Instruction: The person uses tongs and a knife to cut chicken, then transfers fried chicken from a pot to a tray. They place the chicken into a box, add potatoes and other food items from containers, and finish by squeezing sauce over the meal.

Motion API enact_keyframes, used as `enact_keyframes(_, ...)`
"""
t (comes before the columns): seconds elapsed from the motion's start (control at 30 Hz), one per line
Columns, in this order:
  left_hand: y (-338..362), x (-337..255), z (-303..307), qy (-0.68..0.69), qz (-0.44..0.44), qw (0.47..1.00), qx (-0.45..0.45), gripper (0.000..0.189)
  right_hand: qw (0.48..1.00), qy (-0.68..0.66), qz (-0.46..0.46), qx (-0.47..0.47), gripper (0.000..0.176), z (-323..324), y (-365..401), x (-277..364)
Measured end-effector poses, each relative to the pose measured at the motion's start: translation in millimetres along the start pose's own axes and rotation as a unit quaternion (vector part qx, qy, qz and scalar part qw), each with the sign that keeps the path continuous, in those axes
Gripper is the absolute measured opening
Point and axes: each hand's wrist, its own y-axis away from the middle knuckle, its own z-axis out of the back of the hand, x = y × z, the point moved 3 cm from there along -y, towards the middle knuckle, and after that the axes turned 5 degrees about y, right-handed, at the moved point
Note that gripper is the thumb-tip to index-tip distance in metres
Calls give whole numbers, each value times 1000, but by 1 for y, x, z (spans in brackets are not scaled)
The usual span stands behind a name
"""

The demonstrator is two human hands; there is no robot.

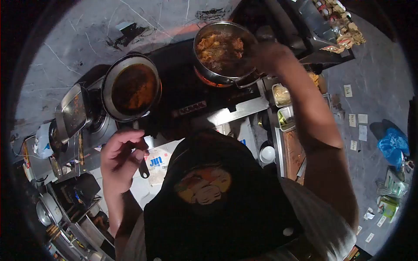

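At the stove's right burner stands a metal pot (225, 78) in which brown pieces of food (213, 48) bubble in dark liquid. My right hand (271, 58) reaches over the pot's right rim; it is dark and blurred, and what it holds, if anything, cannot be made out. On the left burner sits a round pan (114, 78) with reddish-brown liquid (135, 87). Just below this pan is my left hand (124, 154), its fingers loosely curled and apart, beside the pan's dark handle (144, 168), with no clear grip on it.
An empty-looking metal tray (73, 113) rests left of the pan. Small food containers (281, 95) and a brown board (292, 152) with a knife lie right of me. Farther right are a blue plastic bag (393, 145) and wall labels. A white bowl (267, 153) is near the board.
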Motion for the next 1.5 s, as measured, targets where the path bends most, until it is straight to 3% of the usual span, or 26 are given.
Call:
enact_keyframes(0.07, 5, -2, 6, -5, 4, 1000, -6, 39, 990, -65, 19, -122, 57, 19, 21, -23)
enact_keyframes(0.1, 6, -3, 10, -13, 10, 1000, -12, 39, 990, -64, 18, -122, 57, 23, 23, -27)
enact_keyframes(0.17, 9, -8, 17, -40, 34, 999, -3, 39, 995, 97, -33, 6, 57, 22, 23, -37)
enact_keyframes(0.27, 18, -10, 33, -119, 83, 989, 21, 38, 997, 62, 26, -30, 52, -13, 4, -59)
enact_keyframes(0.33, 28, -6, 55, -212, 125, 968, 44, 36, 997, 20, 13, -74, 48, 0, 15, -51)
enact_keyframes(0.43, 42, 25, 110, -122, 177, 968, -132, 17, 980, -77, 78, -164, 41, 2, 13, -37)
enact_keyframes(0.5, 51, 44, 152, -179, 173, 943, -220, 18, 976, -148, 66, -145, 40, 18, 27, -18)
enact_keyframes(0.6, 74, 77, 201, -92, 181, 928, -314, 22, 951, -188, 101, -223, 41, -10, 4, -31)
enact_keyframes(0.67, 74, 85, 211, 49, 144, 865, -478, 28, 971, -135, 77, -182, 45, -16, 11, -44)
enact_keyframes(0.73, 65, 112, 244, 49, 185, 856, -481, 57, 956, -119, 114, -241, 45, -13, 19, -44)
enact_keyframes(0.8, 47, 131, 259, 98, 206, 859, -459, 81, 978, -112, -1, -175, 45, -2, 8, -43)
enact_keyframes(0.83, 37, 141, 267, 141, 209, 862, -440, 88, 976, -83, 16, -199, 41, 1, -1, -43)
enact_keyframes(0.93, 28, 166, 301, 171, 183, 884, -394, 87, 974, 3, 11, -225, 34, 16, -26, -28)
enact_keyframes(1.0, 34, 195, 342, -124, 73, 923, -357, 78, 978, 14, -4, -209, 33, 17, -58, -22)
enact_keyframes(1.03, 26, 185, 330, -123, 73, 925, -353, 78, 978, 15, -9, -208, 33, 21, -66, -16)
enact_keyframes(1.07, 22, 163, 311, -69, 106, 912, -391, 66, 976, 76, 11, -206, 34, 26, -71, -6)
enact_keyframes(1.1, 18, 148, 297, -16, 140, 893, -428, 55, 969, 136, 33, -202, 35, 29, -75, 3)
enact_keyframes(1.13, 11, 146, 295, 123, 159, 838, -507, 39, 969, 136, 32, -202, 35, 33, -78, 9)
enact_keyframes(1.17, 13, 157, 309, 122, 159, 838, -507, 39, 966, 143, 39, -211, 33, 37, -80, 16)
enact_keyframes(1.23, 13, 170, 337, 66, 125, 907, -397, 34, 963, 147, 49, -221, 31, 39, -88, 22)
enact_keyframes(1.27, 16, 170, 337, 65, 124, 906, -400, 34, 966, 141, 55, -211, 30, 38, -94, 25)
enact_keyframes(1.3, 16, 163, 335, -265, 90, 889, -362, 35, 968, 135, 61, -201, 29, 38, -100, 28)
enact_keyframes(1.33, 13, 151, 321, -565, 49, 774, -283, 36, 968, 134, 63, -202, 29, 37, -109, 30)
enact_keyframes(1.37, 13, 145, 316, -566, 49, 773, -284, 36, 973, 143, 55, -175, 28, 34, -118, 30)
enact_keyframes(1.43, 15, 135, 306, -582, -49, 769, -257, 39, 976, 152, 47, -147, 28, 29, -127, 30)
enact_keyframes(1.5, 19, 131, 305, -599, -64, 752, -269, 35, 974, 138, 100, -151, 26, 25, -129, 35)
